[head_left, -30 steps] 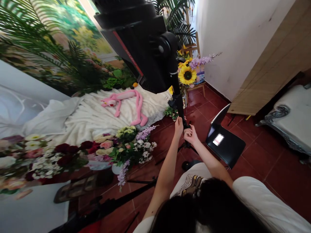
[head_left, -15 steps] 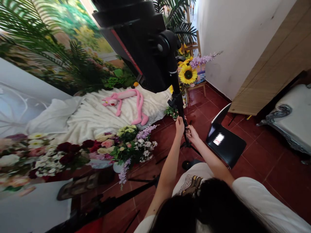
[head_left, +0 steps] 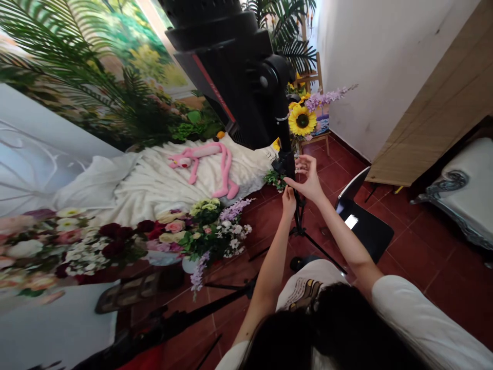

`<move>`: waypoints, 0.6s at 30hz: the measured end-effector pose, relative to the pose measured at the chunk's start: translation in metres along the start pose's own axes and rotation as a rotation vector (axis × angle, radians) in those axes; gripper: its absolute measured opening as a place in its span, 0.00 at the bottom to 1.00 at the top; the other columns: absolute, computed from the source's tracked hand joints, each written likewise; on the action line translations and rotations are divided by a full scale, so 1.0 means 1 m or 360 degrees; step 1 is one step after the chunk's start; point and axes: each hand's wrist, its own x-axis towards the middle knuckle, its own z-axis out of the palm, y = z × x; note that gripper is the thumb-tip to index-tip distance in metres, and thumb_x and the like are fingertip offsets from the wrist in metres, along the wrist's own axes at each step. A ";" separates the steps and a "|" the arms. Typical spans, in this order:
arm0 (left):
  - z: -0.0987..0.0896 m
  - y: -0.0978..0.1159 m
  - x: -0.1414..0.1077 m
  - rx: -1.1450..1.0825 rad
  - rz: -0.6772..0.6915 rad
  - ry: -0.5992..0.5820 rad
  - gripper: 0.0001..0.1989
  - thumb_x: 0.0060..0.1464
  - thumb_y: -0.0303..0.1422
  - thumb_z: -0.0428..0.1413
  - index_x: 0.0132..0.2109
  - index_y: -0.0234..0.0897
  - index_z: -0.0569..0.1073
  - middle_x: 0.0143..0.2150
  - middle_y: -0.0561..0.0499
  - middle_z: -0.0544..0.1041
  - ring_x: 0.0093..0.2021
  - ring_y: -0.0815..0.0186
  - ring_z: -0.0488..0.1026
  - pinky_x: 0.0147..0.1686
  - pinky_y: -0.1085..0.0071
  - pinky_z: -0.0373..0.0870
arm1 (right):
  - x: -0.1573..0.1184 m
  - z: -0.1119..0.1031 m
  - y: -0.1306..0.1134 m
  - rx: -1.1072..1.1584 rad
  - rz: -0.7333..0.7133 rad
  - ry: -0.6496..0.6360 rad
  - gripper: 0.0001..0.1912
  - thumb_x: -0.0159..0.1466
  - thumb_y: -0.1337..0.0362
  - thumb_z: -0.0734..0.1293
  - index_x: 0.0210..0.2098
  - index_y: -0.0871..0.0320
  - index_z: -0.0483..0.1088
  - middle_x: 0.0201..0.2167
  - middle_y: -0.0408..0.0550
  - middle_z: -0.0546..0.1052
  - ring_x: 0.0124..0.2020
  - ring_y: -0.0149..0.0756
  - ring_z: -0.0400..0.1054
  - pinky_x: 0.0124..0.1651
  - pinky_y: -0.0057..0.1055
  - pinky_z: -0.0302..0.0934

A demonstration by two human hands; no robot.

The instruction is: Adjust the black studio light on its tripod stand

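Observation:
In front of me stands a black studio light (head_left: 234,77), its head tilted, on a black light stand (head_left: 298,218) with splayed tripod legs. My left hand (head_left: 288,201) is closed round the stand's pole, below a dark clamp joint (head_left: 284,164). Slightly higher and to the right, my right hand (head_left: 309,179) is open, thumb and fingers spread beside the pole. Part of the pole is hidden behind my hands.
A black chair (head_left: 367,236) bearing a bright phone-like object stands right. Left lie a pink plush toy (head_left: 208,150) on a white fur cover (head_left: 146,180) and many artificial flowers (head_left: 173,226). Another black stand (head_left: 200,313) crosses the lower left. Sunflowers (head_left: 302,121) stand behind.
My right hand has left its low grip on the pole, moved up and spread its fingers. My left hand stays on the pole, a little lower. The view has shifted slightly.

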 end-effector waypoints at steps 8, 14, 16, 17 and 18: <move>-0.001 0.005 -0.005 0.0018 0.0026 -0.0058 0.32 0.58 0.60 0.50 0.45 0.34 0.77 0.43 0.42 0.80 0.54 0.56 0.75 0.55 0.64 0.70 | 0.041 0.028 -0.001 -0.0364 -0.0091 -0.0218 0.35 0.52 0.57 0.76 0.55 0.57 0.60 0.41 0.47 0.75 0.44 0.42 0.73 0.47 0.39 0.70; -0.002 0.010 -0.003 -0.0153 -0.0052 -0.0066 0.32 0.55 0.61 0.52 0.45 0.36 0.78 0.47 0.45 0.81 0.53 0.57 0.75 0.57 0.63 0.69 | 0.041 0.035 -0.010 -0.0532 -0.0140 -0.0062 0.33 0.53 0.59 0.74 0.54 0.56 0.58 0.40 0.48 0.75 0.41 0.44 0.73 0.44 0.41 0.70; -0.001 0.013 -0.003 -0.0241 -0.0110 -0.0029 0.31 0.56 0.60 0.52 0.46 0.37 0.78 0.48 0.46 0.81 0.54 0.57 0.75 0.58 0.63 0.68 | 0.043 0.035 -0.014 -0.0556 -0.0167 -0.0030 0.31 0.54 0.58 0.73 0.53 0.55 0.58 0.41 0.48 0.74 0.42 0.44 0.72 0.44 0.41 0.70; 0.000 0.014 -0.003 -0.0297 -0.0137 -0.0017 0.31 0.57 0.60 0.51 0.47 0.37 0.78 0.48 0.46 0.81 0.55 0.57 0.75 0.59 0.63 0.67 | 0.044 0.035 -0.015 -0.0562 -0.0178 -0.0036 0.31 0.55 0.58 0.73 0.53 0.55 0.58 0.40 0.47 0.74 0.42 0.43 0.72 0.44 0.41 0.70; 0.001 0.016 -0.004 -0.0353 -0.0163 -0.0011 0.31 0.59 0.59 0.50 0.48 0.38 0.78 0.49 0.46 0.81 0.57 0.58 0.74 0.60 0.63 0.67 | 0.046 0.033 -0.015 -0.0565 -0.0186 -0.0056 0.30 0.55 0.58 0.73 0.53 0.55 0.59 0.40 0.47 0.74 0.41 0.43 0.72 0.44 0.41 0.70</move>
